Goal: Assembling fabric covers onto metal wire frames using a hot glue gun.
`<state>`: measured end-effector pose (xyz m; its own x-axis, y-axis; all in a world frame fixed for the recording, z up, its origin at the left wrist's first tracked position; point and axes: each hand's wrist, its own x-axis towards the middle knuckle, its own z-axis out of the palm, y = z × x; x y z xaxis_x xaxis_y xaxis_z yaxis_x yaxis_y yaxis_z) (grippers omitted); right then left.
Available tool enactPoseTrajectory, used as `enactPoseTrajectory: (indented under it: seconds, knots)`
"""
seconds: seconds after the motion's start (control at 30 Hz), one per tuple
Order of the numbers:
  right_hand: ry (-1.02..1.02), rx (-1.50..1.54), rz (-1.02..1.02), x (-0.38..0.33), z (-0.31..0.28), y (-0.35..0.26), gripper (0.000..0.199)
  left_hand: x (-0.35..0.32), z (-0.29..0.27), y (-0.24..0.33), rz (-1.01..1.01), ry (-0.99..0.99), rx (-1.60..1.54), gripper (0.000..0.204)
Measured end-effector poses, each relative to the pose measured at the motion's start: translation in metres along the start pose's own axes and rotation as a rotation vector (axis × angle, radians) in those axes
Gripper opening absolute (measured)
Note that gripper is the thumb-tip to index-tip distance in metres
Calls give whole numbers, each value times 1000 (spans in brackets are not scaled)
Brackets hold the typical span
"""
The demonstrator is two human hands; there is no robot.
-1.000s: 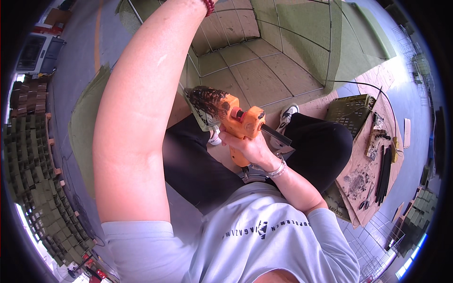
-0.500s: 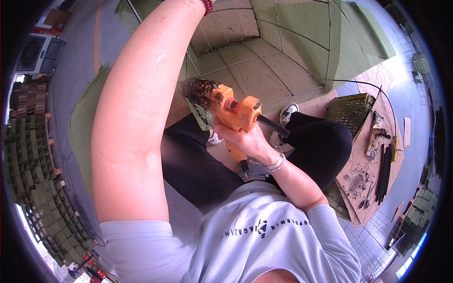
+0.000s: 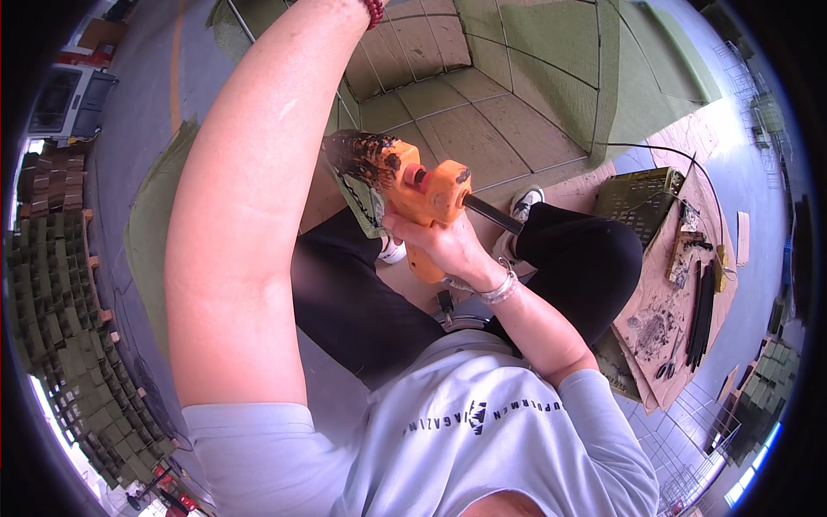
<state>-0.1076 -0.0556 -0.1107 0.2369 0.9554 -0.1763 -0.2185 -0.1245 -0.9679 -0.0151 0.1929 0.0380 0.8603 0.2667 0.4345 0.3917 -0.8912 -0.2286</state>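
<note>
My right hand (image 3: 450,247) is wrapped round the handle of an orange glue gun (image 3: 444,191) above my lap. Dark residue crusts the gun's front end, which points left toward my left forearm. A black glue stick (image 3: 495,214) sticks out of its rear. My left arm (image 3: 250,189) stretches up past the top edge, with a red bead bracelet (image 3: 372,12) at the wrist; the hand itself lies outside the picture. Beyond the gun stands a large wire frame (image 3: 497,105) lined with green sheet material (image 3: 547,77).
A green plastic crate (image 3: 633,195) stands right of my knee. Beside it, stained cardboard (image 3: 648,332) carries black sticks (image 3: 702,314) and scissors (image 3: 665,370). A black cable (image 3: 663,150) curves over this side. Stacks of green pieces (image 3: 65,302) line the far left.
My right hand and the glue gun have shifted slightly up and to the left. My left arm has hardly moved.
</note>
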Motion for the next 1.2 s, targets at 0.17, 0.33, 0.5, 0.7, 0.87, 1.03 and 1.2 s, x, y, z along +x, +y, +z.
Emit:
enactPoseTrajectory:
  seconds: [0.17, 0.33, 0.5, 0.7, 0.87, 1.03, 1.2]
  knots:
    - [-17, -23, 33, -4, -1, 2, 13, -1, -1, 1, 1, 0, 0, 81]
    - [4, 67, 4, -13, -5, 7, 13, 0, -1, 1, -7, -14, -7, 82]
    - [-58, -25, -39, -24, -14, 15, 17, 0, 1, 0, -6, -2, -12, 83]
    - [-79, -69, 45, -38, -12, 19, 16, 0, -4, 0, -27, -39, -6, 82]
    - [-89, -61, 62, -37, -16, 33, 21, 2, 0, 5, -15, -34, -28, 81]
    - [-69, 23, 35, -40, -12, 40, 14, -1, -4, 0, -17, -36, -24, 81]
    - [-75, -42, 53, -39, -11, 39, 15, -2, -4, -1, -29, -33, -26, 81]
